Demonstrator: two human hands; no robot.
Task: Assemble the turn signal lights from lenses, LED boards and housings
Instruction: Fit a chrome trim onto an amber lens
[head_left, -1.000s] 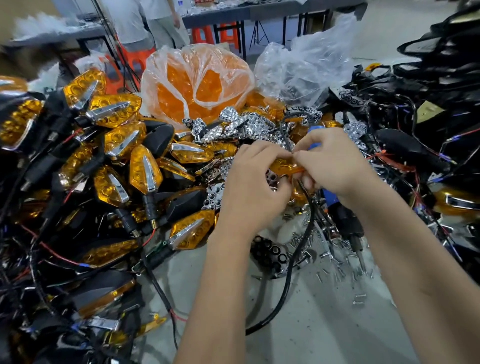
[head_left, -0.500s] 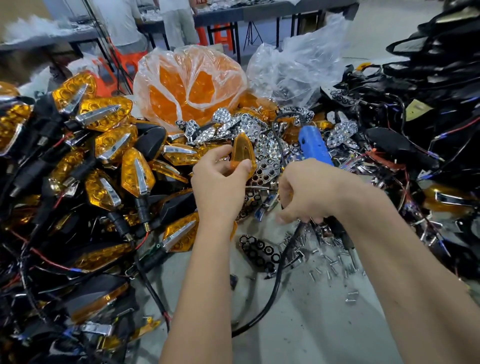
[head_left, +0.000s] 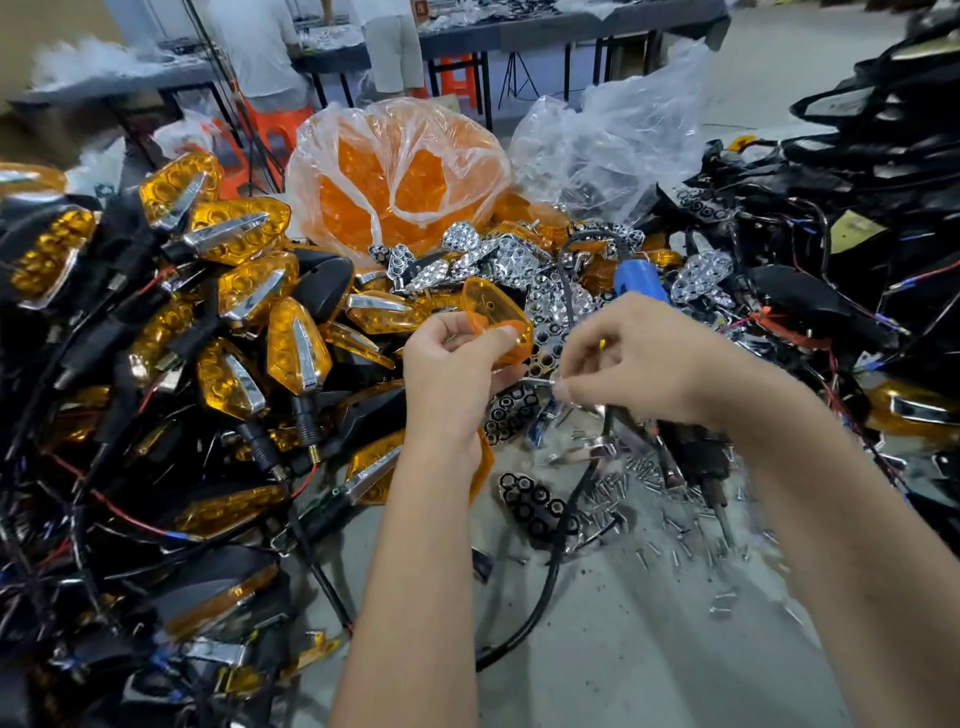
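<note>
Left hand (head_left: 457, 374) pinches translucent amber lens (head_left: 501, 325), pointed shield shape; right hand (head_left: 639, 364) fingertips pinch small shiny metal piece (head_left: 558, 385).

This is a small assembly workshop for vehicle lights. The grey tabletop (head_left: 649, 649) is heaped with finished amber turn signals on black stalks (head_left: 244, 312) at left, a clear plastic bag of orange lenses (head_left: 395, 176) at far centre, chrome reflector inserts (head_left: 498, 260), loose small screws (head_left: 675, 525) and black wired housings (head_left: 857, 208) at right. Farther back, people stand at long parts-covered tables (head_left: 519, 26).
</note>
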